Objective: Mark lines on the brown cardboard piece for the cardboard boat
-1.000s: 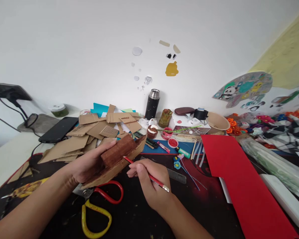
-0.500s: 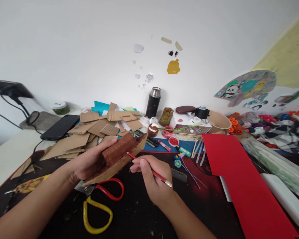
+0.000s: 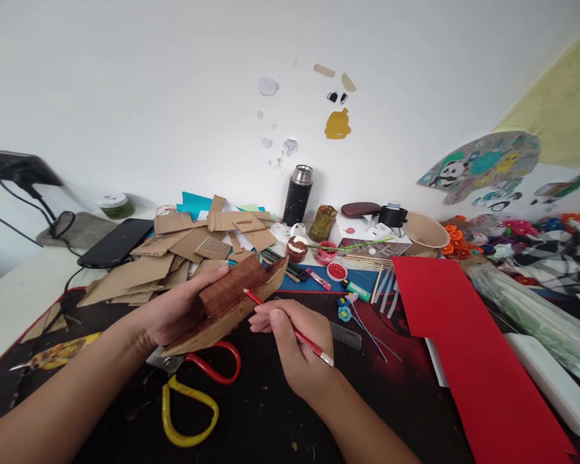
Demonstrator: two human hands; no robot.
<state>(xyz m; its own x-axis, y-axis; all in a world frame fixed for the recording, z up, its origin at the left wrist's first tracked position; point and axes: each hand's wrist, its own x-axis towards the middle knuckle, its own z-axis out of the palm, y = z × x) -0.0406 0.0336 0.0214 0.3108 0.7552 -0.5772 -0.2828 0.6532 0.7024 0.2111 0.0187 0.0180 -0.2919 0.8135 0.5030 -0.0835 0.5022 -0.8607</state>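
My left hand [image 3: 174, 312] is closed round a brown cardboard model [image 3: 232, 298], a painted block on a flat cardboard base, held tilted above the dark mat. My right hand [image 3: 294, 341] grips a red pencil [image 3: 290, 328] whose tip touches the side of the model's block. Under the model lie scissors [image 3: 193, 386] with one red and one yellow handle. A metal ruler [image 3: 345, 335] lies just right of my right hand.
A heap of cardboard offcuts [image 3: 183, 251] and a black phone [image 3: 116, 241] lie at the back left. A black flask [image 3: 297, 194], small paint jars [image 3: 297, 248], sticks and a bowl [image 3: 423, 232] stand behind. A large red sheet [image 3: 464, 348] covers the right side.
The model and the pencil tip have shifted slightly up and to the right in view. Both hands keep their hold.
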